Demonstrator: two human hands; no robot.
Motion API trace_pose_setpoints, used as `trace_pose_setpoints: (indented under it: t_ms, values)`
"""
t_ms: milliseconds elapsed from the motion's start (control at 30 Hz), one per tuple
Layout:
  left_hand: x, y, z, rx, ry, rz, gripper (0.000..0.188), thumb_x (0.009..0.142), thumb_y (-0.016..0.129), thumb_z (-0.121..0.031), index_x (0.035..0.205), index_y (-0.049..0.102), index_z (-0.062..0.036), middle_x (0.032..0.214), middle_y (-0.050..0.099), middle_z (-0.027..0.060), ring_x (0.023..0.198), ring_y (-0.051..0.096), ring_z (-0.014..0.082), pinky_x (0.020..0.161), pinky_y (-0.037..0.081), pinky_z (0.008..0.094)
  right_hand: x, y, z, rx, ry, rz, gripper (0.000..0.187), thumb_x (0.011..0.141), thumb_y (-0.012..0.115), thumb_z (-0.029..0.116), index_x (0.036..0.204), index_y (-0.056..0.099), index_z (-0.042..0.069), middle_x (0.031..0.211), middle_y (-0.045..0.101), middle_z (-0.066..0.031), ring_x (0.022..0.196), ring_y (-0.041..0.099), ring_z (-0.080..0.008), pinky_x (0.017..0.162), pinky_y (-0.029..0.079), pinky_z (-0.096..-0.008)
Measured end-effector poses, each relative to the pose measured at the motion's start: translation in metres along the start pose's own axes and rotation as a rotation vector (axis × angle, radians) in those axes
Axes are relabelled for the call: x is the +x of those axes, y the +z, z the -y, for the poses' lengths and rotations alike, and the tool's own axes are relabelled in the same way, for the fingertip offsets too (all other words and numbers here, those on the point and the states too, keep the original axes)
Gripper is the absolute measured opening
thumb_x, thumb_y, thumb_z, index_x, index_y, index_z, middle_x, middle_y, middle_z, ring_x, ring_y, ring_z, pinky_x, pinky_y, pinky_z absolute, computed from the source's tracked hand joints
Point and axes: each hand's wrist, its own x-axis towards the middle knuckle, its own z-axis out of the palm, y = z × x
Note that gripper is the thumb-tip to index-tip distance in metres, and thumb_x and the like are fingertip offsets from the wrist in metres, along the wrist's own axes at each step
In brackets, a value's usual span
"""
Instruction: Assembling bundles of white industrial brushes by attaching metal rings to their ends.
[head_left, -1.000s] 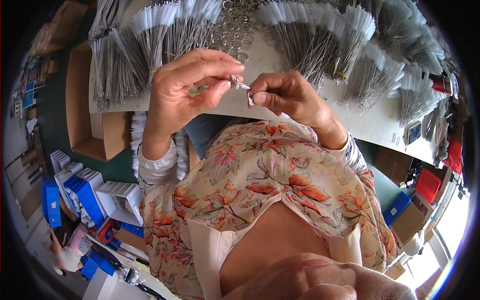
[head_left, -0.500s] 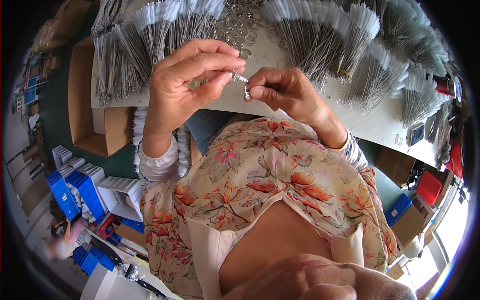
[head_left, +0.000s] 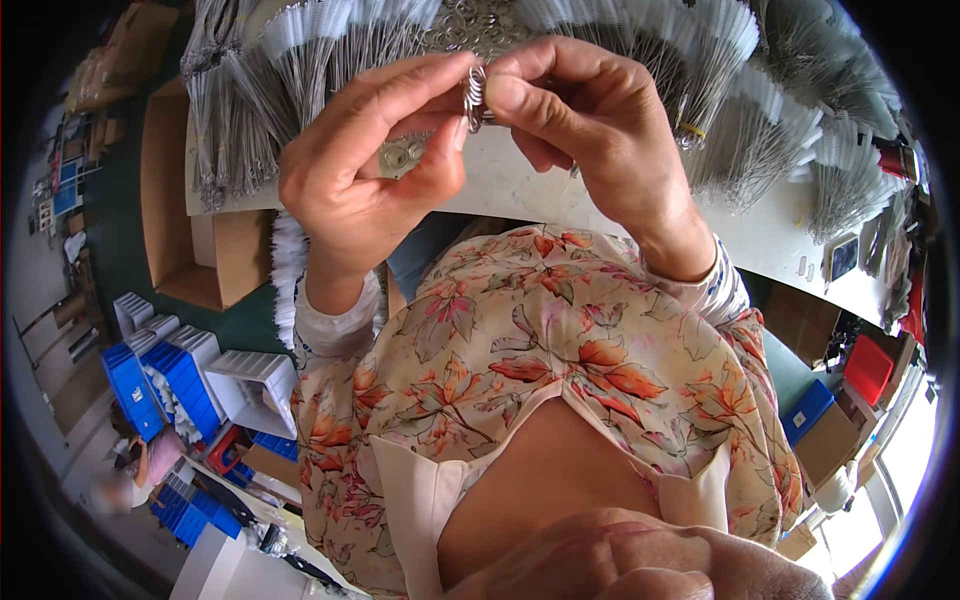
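Observation:
A shiny metal ring with several small wire loops [head_left: 474, 98] is held up in front of me, above the near edge of the table. My left hand [head_left: 365, 165] pinches it from the left between thumb and fingertips. From the right, my right hand [head_left: 605, 125] closes thumb and index finger on its other side. The fingertips partly cover the ring. Bundles of thin wire-handled brushes with whitish bristles lie behind, one bundle to the left [head_left: 300, 60] and another to the right [head_left: 715, 50]. Loose metal rings [head_left: 465, 22] are heaped between them.
The pale table [head_left: 520, 185] also carries a phone [head_left: 843, 258] at its right side. An open cardboard box [head_left: 165, 200] stands left of the table. Blue and white plastic baskets [head_left: 250, 385] are farther down on the left, near another person [head_left: 150, 462].
Both hands have risen slightly toward the far side, and my right hand has moved closer to the left. The ring has turned more upright between the fingertips.

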Motion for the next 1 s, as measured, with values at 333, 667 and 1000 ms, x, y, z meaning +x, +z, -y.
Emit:
trace_pose_setpoints:
  t_ms: [333, 667, 1000]
  values:
    - [0.015, -0.010, -0.009, 0.122, 0.012, 0.145, 0.028, 0.072, 0.061, 0.010, 0.098, 0.065, 0.0009, 0.091, 0.066, 0.0098, 0.075, 0.064, 0.0129, 0.063, 0.054, 0.0214, 0.001, -0.008, 0.004, -0.204, 0.006, 0.129, 0.014, 0.083, 0.064, 0.013, 0.090, 0.062, 0.000, 0.066, 0.055, 0.0015, 0.052, 0.047, -0.0039, 0.044, 0.035, -0.0177]
    - [0.013, -0.017, -0.010, -0.273, -0.544, 0.292, 0.011, 0.085, 0.060, -0.010, 0.091, 0.061, -0.0016, 0.074, 0.056, -0.0001, 0.060, 0.050, 0.0051, 0.052, 0.041, 0.0194, -0.008, -0.017, 0.004, -0.031, 0.013, 0.164, 0.014, 0.083, 0.064, 0.012, 0.091, 0.063, 0.000, 0.068, 0.057, 0.0015, 0.056, 0.049, -0.0029, 0.049, 0.040, -0.0176]
    - [0.003, -0.037, -0.040, -0.267, -0.717, 0.293, 0.015, 0.091, 0.051, -0.013, 0.097, 0.055, -0.0007, 0.068, 0.054, 0.0016, 0.049, 0.041, 0.0016, 0.043, 0.035, 0.0160, 0.000, -0.002, -0.002, -0.013, 0.017, 0.307, 0.013, 0.083, 0.064, 0.011, 0.091, 0.063, 0.000, 0.069, 0.058, 0.0008, 0.056, 0.050, -0.0040, 0.049, 0.040, -0.0180]
